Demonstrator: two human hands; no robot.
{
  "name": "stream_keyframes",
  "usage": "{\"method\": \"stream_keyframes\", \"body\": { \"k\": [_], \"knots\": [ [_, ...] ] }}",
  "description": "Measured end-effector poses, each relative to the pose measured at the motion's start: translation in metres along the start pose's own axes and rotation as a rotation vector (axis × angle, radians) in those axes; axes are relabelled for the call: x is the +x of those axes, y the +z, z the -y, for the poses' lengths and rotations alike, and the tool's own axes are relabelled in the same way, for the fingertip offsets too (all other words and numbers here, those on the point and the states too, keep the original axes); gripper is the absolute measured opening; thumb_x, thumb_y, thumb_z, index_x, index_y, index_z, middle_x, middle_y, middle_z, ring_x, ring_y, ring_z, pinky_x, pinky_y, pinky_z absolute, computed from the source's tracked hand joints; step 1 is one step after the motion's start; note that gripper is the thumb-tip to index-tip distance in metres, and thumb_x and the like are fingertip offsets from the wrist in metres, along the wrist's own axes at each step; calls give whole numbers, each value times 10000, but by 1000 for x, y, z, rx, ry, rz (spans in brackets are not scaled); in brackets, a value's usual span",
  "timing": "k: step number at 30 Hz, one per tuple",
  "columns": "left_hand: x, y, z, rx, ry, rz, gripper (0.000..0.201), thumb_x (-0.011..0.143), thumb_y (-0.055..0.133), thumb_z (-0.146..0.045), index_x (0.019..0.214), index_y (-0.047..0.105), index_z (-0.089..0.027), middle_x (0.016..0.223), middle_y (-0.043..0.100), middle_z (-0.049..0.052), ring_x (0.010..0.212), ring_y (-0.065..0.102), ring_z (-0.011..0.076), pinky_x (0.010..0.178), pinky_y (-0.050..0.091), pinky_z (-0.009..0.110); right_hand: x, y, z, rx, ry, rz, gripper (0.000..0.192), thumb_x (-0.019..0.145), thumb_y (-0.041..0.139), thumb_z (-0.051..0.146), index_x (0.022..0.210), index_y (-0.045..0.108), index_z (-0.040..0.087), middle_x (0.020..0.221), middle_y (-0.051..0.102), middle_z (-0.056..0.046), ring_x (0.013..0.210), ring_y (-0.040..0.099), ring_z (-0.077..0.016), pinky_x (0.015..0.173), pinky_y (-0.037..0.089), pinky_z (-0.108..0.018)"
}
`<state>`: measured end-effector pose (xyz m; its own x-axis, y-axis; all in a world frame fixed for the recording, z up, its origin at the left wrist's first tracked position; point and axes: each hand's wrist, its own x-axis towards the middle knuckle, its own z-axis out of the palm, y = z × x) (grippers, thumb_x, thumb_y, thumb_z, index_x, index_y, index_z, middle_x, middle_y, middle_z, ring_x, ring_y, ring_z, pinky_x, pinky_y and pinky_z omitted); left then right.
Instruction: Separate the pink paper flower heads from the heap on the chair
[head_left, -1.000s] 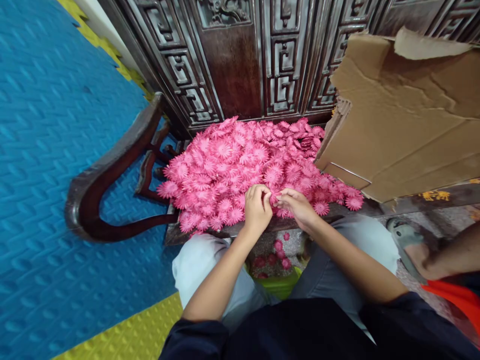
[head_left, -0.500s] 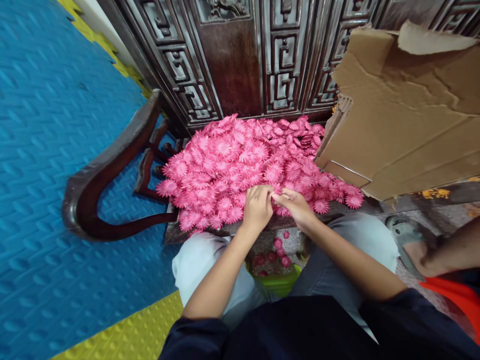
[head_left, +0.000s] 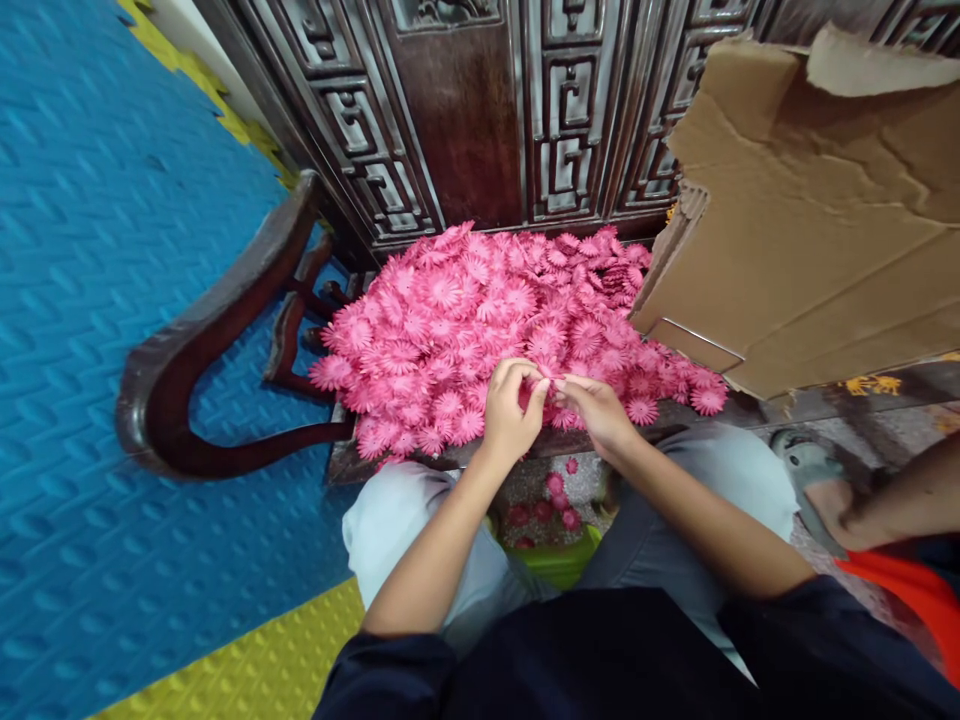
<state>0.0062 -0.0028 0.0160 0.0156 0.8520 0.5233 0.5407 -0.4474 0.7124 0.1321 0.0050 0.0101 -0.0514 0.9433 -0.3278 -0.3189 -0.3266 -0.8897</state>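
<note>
A large heap of pink artificial flowers covers the dark wooden bench seat in front of me. My left hand is at the heap's near edge, its thumb and fingers pinched together. Close against it, my right hand pinches from the other side. Both sets of fingertips meet on a small pink flower, which blends into the heap behind and is partly covered by the fingers.
A torn cardboard sheet stands at the right of the heap. A curved wooden armrest is on the left, beside blue matting. Pink flowers lie on the floor between my knees. Another person's foot is at the right.
My left thumb has shifted and now stands more apart from its fingers. My fingertips have separated slightly, still at the same spot over the heap.
</note>
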Motion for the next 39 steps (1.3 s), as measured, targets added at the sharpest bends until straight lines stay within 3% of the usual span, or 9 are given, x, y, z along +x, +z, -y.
{"method": "stream_keyframes", "body": {
  "k": [4,8,15,21,29,35,39],
  "knots": [
    [1,-1,1,60,56,-27,126,767,611,-265,833,560,-171,901,570,60,910,538,170,840,441,322,-2,0,1,42,-48,52,143,601,705,322,683,706,204,683,665,33,685,554,-105,743,428,-265],
    [0,2,5,134,59,-19,218,746,639,-316,902,619,-166,915,589,72,928,545,185,850,448,342,1,-4,-4,-50,-106,19,135,623,695,326,697,714,215,727,679,25,724,574,-122,773,441,-286],
    [-3,4,5,83,-58,-20,239,735,648,-342,895,685,-168,891,647,73,867,592,181,816,477,345,6,-13,-18,-292,-341,-17,230,666,678,359,852,723,232,902,715,-25,881,634,-203,880,459,-389],
    [-4,5,2,-12,-159,-17,181,745,640,-319,835,699,-173,865,692,66,831,638,173,826,492,353,-5,-7,-7,-458,-491,-41,201,718,634,265,889,719,200,913,718,-53,869,645,-190,846,486,-358],
    [-3,5,3,-174,-196,15,83,735,652,-235,784,698,-185,814,672,38,772,623,135,743,498,286,-8,-2,-3,-443,-451,-186,171,625,705,244,782,727,180,800,733,-50,714,661,-184,726,531,-331],
    [2,-1,3,-191,-190,39,78,763,616,-203,721,678,-180,755,657,22,744,602,125,730,475,269,-8,-3,-2,-461,-427,-137,228,587,733,275,779,729,152,743,724,-59,686,647,-191,722,527,-347],
    [5,-5,3,-131,-184,52,86,771,604,-208,724,667,-175,761,650,27,759,595,133,744,463,276,-5,-4,-5,-417,-387,-33,260,663,682,339,871,723,189,882,726,-55,765,654,-192,790,509,-369]
  ]
}}
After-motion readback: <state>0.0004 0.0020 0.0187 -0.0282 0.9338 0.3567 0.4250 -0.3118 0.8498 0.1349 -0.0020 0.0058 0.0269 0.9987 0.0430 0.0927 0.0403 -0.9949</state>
